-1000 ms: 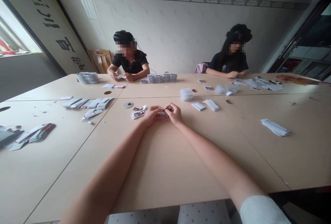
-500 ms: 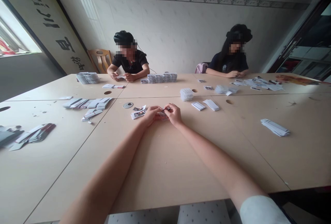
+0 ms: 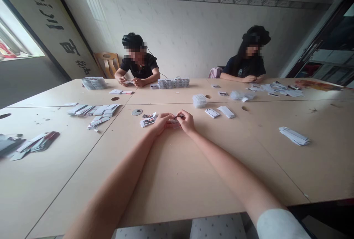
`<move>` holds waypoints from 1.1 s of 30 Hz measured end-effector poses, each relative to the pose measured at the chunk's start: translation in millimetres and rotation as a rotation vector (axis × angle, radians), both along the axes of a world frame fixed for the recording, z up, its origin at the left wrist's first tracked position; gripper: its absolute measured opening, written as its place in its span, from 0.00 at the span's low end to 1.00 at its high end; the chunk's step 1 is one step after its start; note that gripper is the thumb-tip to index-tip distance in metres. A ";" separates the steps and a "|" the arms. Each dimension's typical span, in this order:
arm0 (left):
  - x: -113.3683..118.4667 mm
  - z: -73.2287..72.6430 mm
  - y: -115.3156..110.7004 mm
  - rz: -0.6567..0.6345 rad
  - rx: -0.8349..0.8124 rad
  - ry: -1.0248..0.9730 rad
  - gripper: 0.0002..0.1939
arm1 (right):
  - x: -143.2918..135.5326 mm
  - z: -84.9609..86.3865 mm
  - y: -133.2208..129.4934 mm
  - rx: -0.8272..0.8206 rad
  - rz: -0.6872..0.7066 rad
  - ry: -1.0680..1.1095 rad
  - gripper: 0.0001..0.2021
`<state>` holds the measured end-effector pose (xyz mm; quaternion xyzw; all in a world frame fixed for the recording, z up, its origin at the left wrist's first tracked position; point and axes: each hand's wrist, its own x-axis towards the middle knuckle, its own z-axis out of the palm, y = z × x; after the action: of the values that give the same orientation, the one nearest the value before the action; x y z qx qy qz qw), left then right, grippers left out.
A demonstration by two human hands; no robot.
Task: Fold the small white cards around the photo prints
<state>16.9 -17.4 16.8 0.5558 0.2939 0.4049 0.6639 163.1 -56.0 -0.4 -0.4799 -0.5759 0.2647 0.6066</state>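
Note:
Close together over the middle of the table, my two hands share a small clear plastic sleeve [image 3: 175, 123] with a dark-printed card at its upper edge. The fingers of my left hand [image 3: 162, 122] are closed round its left side. Thumb and finger of my right hand [image 3: 187, 121] pinch the dark card at the upper right; fingers cover much of both items. Just left of my left hand lie printed photo cards [image 3: 148, 121] on the table. Beyond my right hand lie a pile of clear plastic sleeves [image 3: 199, 101] and white bordered cards [image 3: 226, 112].
Two people [image 3: 139, 64] [image 3: 246, 60] sit across the table [image 3: 193, 180]. Stacks of cards [image 3: 92, 110] stand on the left, with more packs [image 3: 173, 83] at the far side. A white card bundle [image 3: 294, 136] lies right, and a round metal cap [image 3: 136, 112] sits left of centre.
My right fingers have shifted very slightly at the card's edge. Otherwise both hands, the sleeve and the table's contents look the same.

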 end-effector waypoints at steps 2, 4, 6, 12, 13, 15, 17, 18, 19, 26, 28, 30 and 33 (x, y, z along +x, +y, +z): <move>-0.2 0.1 -0.1 -0.007 -0.002 0.002 0.12 | 0.5 -1.0 1.0 0.001 0.007 0.004 0.03; -0.3 0.2 -0.2 -0.012 -0.001 0.002 0.12 | 0.8 -1.9 1.8 0.000 0.010 0.003 0.03; -0.5 0.2 -0.2 -0.013 0.001 0.002 0.13 | 1.0 -2.4 2.1 -0.004 0.008 -0.001 0.03; -0.4 0.0 -0.3 -0.013 -0.005 0.011 0.13 | 1.2 -1.5 1.6 -0.011 0.009 -0.006 0.03; -0.3 -0.1 -0.3 -0.011 -0.006 0.012 0.13 | 1.3 -1.4 1.6 -0.012 0.009 -0.005 0.03; 0.0 -0.3 -0.3 -0.010 -0.006 0.011 0.13 | 1.5 -1.4 1.8 -0.012 0.012 -0.004 0.03; 0.2 -0.4 -0.4 -0.013 -0.001 0.011 0.13 | 1.6 -1.6 2.2 -0.011 0.015 -0.002 0.03; 0.2 -0.4 -0.4 -0.014 0.000 0.011 0.13 | 1.6 -1.7 2.4 -0.010 0.014 -0.002 0.03; 0.2 -0.4 -0.4 -0.014 0.002 0.012 0.13 | 1.6 -1.8 2.6 -0.009 0.013 -0.002 0.03; 0.2 -1.0 0.0 -0.006 0.011 0.029 0.13 | 1.3 -2.8 2.9 0.004 0.025 0.030 0.03; 0.1 -1.2 -0.1 -0.007 0.013 0.035 0.12 | 1.3 -3.1 2.8 0.002 0.027 0.036 0.02; 0.0 -1.1 -0.4 -0.010 0.018 0.040 0.12 | 1.1 -3.2 2.7 -0.002 0.028 0.034 0.02; -0.1 -0.5 -1.1 -0.013 0.030 0.058 0.12 | 0.7 -2.9 2.6 -0.001 0.031 0.044 0.02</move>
<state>16.8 -18.5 16.2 0.5791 0.3034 0.3885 0.6493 163.7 -53.4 -3.2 -0.4654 -0.5695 0.2849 0.6147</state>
